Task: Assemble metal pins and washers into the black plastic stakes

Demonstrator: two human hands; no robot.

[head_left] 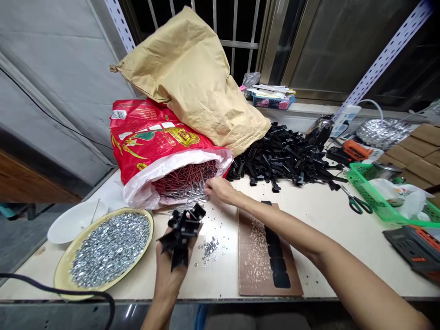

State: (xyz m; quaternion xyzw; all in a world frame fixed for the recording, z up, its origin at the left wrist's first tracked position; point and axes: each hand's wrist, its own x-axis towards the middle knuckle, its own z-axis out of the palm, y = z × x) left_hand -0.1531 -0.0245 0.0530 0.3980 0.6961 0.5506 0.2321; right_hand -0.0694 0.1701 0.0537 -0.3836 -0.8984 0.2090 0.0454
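Observation:
My left hand (171, 268) is closed around a bunch of black plastic parts (182, 233), their wide ends fanned upward, above the table near its front. My right hand (220, 189) reaches to the mouth of a red bag (147, 128), its fingers bent together at the thin metal rods (184, 183) that spill out. What those fingertips hold, if anything, is hidden. The rods look reddish deeper inside and silvery toward the opening. Between my hands lies a small scatter of metal washers (210, 247). More washers fill a yellow dish (150, 231) to the left.
A brown board (247, 284) with black pads lies under my right forearm. Behind are a tan paper sack (206, 78) and a heap of black parts (282, 156). A white bowl (58, 227) stands left; scissors (357, 204), a green basket (381, 199) and a grey-orange tool case (412, 250) lie right.

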